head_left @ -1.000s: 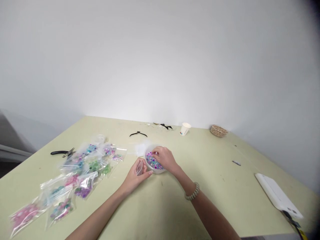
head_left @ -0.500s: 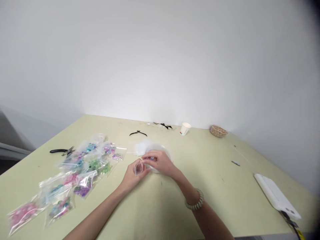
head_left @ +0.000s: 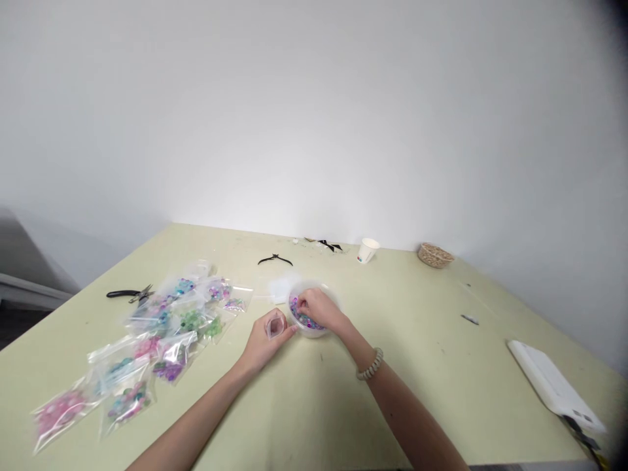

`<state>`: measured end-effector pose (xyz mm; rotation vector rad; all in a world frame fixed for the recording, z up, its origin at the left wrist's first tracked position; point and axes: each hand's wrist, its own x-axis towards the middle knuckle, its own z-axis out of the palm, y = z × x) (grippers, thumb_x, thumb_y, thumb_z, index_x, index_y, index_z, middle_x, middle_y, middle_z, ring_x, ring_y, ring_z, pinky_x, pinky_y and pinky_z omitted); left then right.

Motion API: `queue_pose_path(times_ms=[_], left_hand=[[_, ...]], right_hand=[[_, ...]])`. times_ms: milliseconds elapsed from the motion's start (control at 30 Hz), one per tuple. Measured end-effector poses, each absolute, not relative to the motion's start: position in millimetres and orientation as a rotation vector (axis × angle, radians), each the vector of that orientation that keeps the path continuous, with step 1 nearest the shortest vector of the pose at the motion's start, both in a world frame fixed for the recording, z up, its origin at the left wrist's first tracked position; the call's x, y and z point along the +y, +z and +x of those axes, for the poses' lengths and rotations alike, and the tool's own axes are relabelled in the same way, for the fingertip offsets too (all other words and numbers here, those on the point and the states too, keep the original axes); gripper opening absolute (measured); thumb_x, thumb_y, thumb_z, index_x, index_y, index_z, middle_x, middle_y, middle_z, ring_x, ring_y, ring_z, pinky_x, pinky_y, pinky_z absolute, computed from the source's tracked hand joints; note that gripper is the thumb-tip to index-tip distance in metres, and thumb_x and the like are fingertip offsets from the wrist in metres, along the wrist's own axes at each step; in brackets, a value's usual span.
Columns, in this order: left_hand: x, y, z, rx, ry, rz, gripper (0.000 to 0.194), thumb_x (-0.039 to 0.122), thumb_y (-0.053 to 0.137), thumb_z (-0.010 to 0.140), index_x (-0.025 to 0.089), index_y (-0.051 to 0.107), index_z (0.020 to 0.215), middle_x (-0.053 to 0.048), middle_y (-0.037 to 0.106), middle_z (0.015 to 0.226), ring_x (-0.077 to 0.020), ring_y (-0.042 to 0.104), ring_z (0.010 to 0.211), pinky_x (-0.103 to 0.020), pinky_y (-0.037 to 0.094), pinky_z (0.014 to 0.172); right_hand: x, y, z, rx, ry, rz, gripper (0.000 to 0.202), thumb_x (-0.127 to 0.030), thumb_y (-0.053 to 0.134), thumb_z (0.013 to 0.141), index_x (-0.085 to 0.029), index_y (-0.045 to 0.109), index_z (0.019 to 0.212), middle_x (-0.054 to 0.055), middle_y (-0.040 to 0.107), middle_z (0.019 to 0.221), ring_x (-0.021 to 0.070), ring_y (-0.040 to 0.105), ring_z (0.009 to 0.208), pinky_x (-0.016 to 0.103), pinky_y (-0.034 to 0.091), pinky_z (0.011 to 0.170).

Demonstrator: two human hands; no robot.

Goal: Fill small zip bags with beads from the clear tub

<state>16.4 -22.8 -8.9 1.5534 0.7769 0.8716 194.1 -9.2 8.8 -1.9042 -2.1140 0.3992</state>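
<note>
Holds an open clear bag (head_left: 275, 325) in the left grip (head_left: 261, 341). Has the right grip (head_left: 322, 309) drawn narrow among beads (head_left: 308, 322) inside a bowl (head_left: 309, 334) just beside the left grip; cannot tell whether pinching any. Shows filled bags (head_left: 190, 320) on the worktop (head_left: 432, 392), left of both grips.

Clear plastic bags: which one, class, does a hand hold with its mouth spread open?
The clear bag in the left hand, beside the bead bowl. Its mouth gapes toward the camera, whereas the other bags lie on the table.
</note>
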Motion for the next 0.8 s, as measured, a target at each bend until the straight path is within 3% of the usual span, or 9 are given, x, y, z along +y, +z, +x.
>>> queue_pose_path(times_ms=[133, 233, 400, 467, 567, 667, 800], left_hand=[[-21, -11, 17, 0.779, 0.876, 1.535, 0.035, 0.040, 0.068, 0.069, 0.018, 0.042, 0.063, 0.005, 0.045, 0.059, -0.0110, 0.042, 0.058, -0.023, 0.033, 0.058], [-20, -12, 17, 0.777, 0.891, 1.527, 0.032, 0.039, 0.068, 0.069, 0.018, 0.043, 0.063, 0.005, 0.045, 0.060, -0.0111, 0.043, 0.059, -0.023, 0.035, 0.059], [-20, -9, 17, 0.711, 0.895, 1.515, 0.025, 0.037, 0.065, 0.070, 0.016, 0.057, 0.082, -0.003, 0.061, 0.080, -0.0185, 0.055, 0.078, -0.027, 0.042, 0.071], [-20, -9, 17, 0.711, 0.909, 1.523, 0.026, 0.036, 0.065, 0.070, 0.016, 0.059, 0.085, -0.004, 0.062, 0.083, -0.0196, 0.056, 0.081, -0.028, 0.042, 0.072], [-19, -10, 16, 0.785, 0.925, 1.539, 0.024, 0.038, 0.066, 0.069, 0.017, 0.054, 0.071, 0.001, 0.055, 0.066, -0.0148, 0.051, 0.066, -0.024, 0.040, 0.062], [-19, -9, 16, 0.825, 0.924, 1.533, 0.031, 0.039, 0.066, 0.069, 0.018, 0.044, 0.061, 0.005, 0.045, 0.058, -0.0113, 0.044, 0.058, -0.022, 0.034, 0.057], [-21, -8, 17, 0.813, 0.912, 1.524, 0.031, 0.038, 0.065, 0.070, 0.018, 0.043, 0.061, 0.006, 0.043, 0.058, -0.0109, 0.043, 0.059, -0.022, 0.033, 0.058]], right_hand=[[-16, 19, 193, -2.023, 0.339, -1.897, 0.009, -0.014, 0.062, 0.078, -0.014, 0.071, 0.081, 0.008, 0.070, 0.087, 0.0181, 0.061, 0.083, 0.025, 0.041, 0.076], [-28, 34, 181, -1.892, 0.462, -1.615, 0.009, -0.019, 0.063, 0.080, -0.016, 0.070, 0.084, 0.005, 0.069, 0.087, 0.0149, 0.061, 0.081, 0.022, 0.042, 0.074], [-45, 53, 156, -2.005, 0.634, -1.247, 0.010, -0.027, 0.066, 0.078, -0.019, 0.071, 0.075, 0.001, 0.063, 0.077, 0.0122, 0.057, 0.072, 0.022, 0.042, 0.067], [-45, 55, 157, -2.048, 0.624, -1.259, 0.013, -0.027, 0.062, 0.082, -0.020, 0.072, 0.076, 0.001, 0.062, 0.077, 0.0118, 0.057, 0.071, 0.022, 0.042, 0.067], [-39, 51, 173, -1.944, 0.554, -1.351, 0.015, -0.024, 0.058, 0.085, -0.019, 0.071, 0.084, 0.003, 0.065, 0.084, 0.0127, 0.059, 0.078, 0.021, 0.043, 0.069], [-28, 40, 195, -1.944, 0.384, -1.654, 0.012, -0.015, 0.064, 0.078, -0.014, 0.071, 0.087, 0.007, 0.068, 0.086, 0.0152, 0.060, 0.078, 0.024, 0.043, 0.073], [-15, 18, 206, -2.114, 0.362, -1.884, 0.017, -0.010, 0.070, 0.068, -0.013, 0.073, 0.085, 0.009, 0.070, 0.089, 0.0191, 0.062, 0.083, 0.025, 0.042, 0.075]])
